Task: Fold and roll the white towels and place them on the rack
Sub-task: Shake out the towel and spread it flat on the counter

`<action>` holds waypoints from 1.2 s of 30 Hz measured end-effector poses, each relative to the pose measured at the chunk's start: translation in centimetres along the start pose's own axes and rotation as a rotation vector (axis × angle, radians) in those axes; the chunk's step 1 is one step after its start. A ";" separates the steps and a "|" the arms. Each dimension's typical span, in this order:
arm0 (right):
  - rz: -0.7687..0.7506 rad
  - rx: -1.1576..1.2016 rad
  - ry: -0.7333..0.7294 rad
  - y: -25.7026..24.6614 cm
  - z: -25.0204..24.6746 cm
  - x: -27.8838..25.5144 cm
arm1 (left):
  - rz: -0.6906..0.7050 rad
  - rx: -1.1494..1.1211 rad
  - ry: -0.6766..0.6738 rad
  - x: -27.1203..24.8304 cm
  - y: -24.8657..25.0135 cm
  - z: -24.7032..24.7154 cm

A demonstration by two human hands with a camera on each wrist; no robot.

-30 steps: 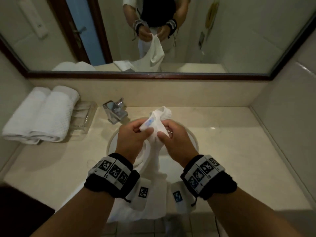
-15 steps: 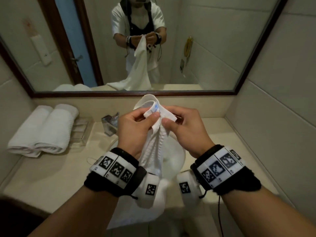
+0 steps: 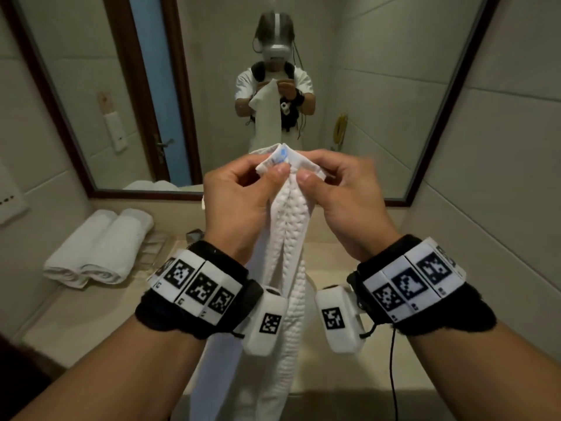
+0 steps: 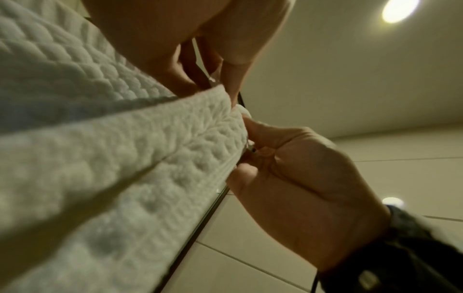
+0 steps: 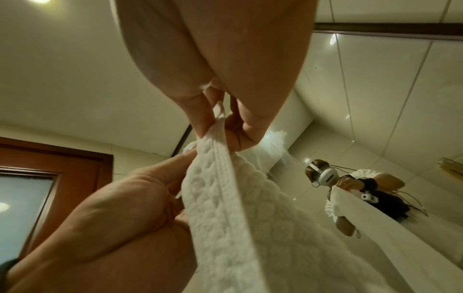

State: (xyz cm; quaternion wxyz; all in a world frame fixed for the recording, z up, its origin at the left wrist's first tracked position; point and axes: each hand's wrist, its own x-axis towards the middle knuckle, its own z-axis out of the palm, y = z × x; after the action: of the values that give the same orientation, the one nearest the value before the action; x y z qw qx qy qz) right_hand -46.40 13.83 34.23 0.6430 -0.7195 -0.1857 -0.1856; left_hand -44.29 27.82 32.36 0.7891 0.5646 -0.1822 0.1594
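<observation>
A white waffle-weave towel [image 3: 290, 256] hangs long and narrow from both hands, held up in front of the mirror. My left hand [image 3: 239, 192] pinches its top edge with thumb and fingers, and my right hand [image 3: 337, 189] pinches the same edge right beside it. A small tag with a blue mark [image 3: 283, 153] sticks up between the thumbs. In the left wrist view the towel [image 4: 100, 158] fills the left side, with the right hand [image 4: 300, 178] gripping its hem. In the right wrist view the towel [image 5: 238, 218] hangs between the right-hand fingers [image 5: 200, 111] and the left hand [image 5: 112, 218].
Two rolled white towels [image 3: 100, 247] lie side by side at the counter's left end, next to a clear tray [image 3: 158, 247]. A faucet [image 3: 194, 235] peeks out behind my left wrist. The beige counter [image 3: 91, 314] runs below, tiled walls stand close on both sides, and the mirror [image 3: 379, 86] is ahead.
Both hands have lifted the towel's top edge from above the sink up to mirror height. The towel now hangs stretched out below them.
</observation>
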 end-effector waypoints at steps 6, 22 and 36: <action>-0.085 0.027 0.003 -3.0 -4.9 -2.5 | 0.062 0.002 -0.027 -2.8 1.9 4.8; -0.052 -0.122 0.093 -5.2 -16.4 -8.7 | -0.022 0.038 -0.149 -7.8 0.9 14.7; 0.036 -0.216 0.466 -2.9 -24.5 -10.0 | 0.035 0.300 0.029 -6.1 0.8 10.3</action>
State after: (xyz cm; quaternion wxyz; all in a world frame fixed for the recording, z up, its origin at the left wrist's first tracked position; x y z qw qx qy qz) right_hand -57.22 -10.52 34.22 0.5912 -0.7249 0.0013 -0.3536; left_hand -51.14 17.98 33.18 0.6955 0.6705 -0.1549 0.2067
